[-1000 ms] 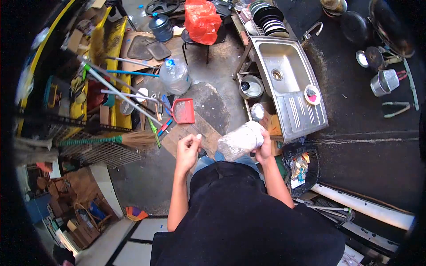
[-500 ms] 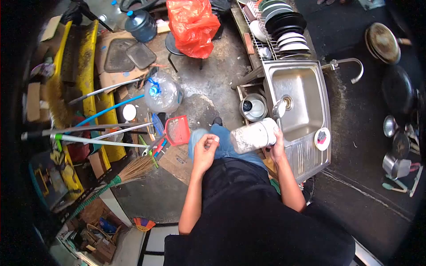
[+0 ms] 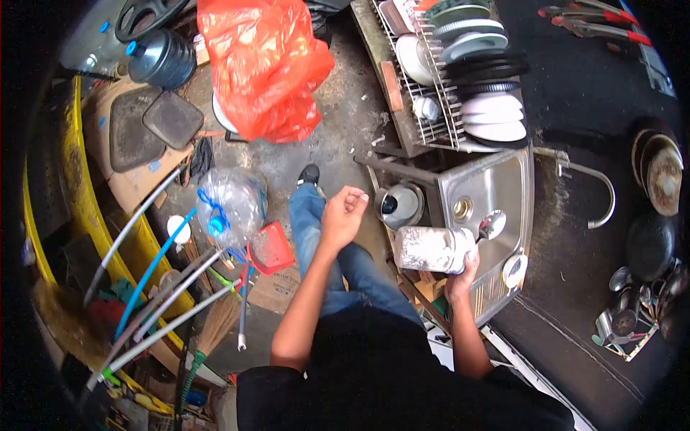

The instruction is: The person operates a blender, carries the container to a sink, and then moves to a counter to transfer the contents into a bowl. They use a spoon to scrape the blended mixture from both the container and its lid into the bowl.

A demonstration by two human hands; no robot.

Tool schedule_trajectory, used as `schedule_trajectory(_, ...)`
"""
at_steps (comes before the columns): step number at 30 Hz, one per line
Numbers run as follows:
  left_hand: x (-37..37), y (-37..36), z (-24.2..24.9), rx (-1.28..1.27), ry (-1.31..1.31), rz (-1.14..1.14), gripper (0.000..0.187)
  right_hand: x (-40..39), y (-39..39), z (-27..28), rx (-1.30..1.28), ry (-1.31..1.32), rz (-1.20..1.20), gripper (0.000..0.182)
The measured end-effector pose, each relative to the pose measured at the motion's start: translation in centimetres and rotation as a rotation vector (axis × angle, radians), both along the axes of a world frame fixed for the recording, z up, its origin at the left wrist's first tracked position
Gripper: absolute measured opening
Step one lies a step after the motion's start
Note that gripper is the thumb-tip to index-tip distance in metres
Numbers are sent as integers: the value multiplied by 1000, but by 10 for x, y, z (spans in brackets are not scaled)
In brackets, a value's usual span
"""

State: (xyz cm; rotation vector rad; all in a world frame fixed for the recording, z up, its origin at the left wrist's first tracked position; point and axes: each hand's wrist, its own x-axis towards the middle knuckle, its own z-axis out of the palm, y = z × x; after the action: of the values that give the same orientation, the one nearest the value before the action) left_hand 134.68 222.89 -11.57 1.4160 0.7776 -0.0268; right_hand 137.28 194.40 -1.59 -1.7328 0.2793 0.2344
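Note:
My right hand [image 3: 462, 276] is closed around the lid end of a clear jar [image 3: 431, 249], which lies sideways in the grip, its walls coated with white stuff. A metal spoon [image 3: 492, 224] sticks out past the fingers of the same hand, bowl outward, over the sink's near side. My left hand [image 3: 343, 218] is raised in front of my legs, fingers curled in and thumb against them, with nothing visible in it. Below the jar's far end, a metal pot [image 3: 400, 206] with something dark inside stands beside the steel sink [image 3: 496, 194].
A dish rack [image 3: 438, 93] with plates stands beyond the sink, near a curved faucet [image 3: 611, 194]. A red plastic bag [image 3: 262, 68] is ahead. Brooms, poles, a red dustpan [image 3: 272, 248] and a large water bottle [image 3: 162, 59] crowd the left floor. Pans [image 3: 650, 248] hang at right.
The view has shifted forward as I step, bringing the rack and red bag closer. The jar and spoon have moved along with my right hand; my left hand stays curled.

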Motion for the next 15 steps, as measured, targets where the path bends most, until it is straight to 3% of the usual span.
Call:
schedule_trajectory(2, 33, 16, 2, -7, 23, -35, 22, 14, 28, 6, 106, 85, -40, 74)
schedule_trajectory(3, 46, 20, -4, -13, -6, -47, 22, 17, 45, 13, 32, 164, -173, 73)
schedule_trajectory(10, 112, 34, -13, -20, 22, -241, 27, 30, 56, 0, -77, 39, -133, 69)
schedule_trajectory(14, 132, 38, -19, -54, -9, -267, 27, 47, 94, 1, -149, 64, -391, 62)
schedule_trajectory(15, 137, 39, -20, -85, -26, -251, 25, 52, 98, 4, -102, 85, -362, 61)
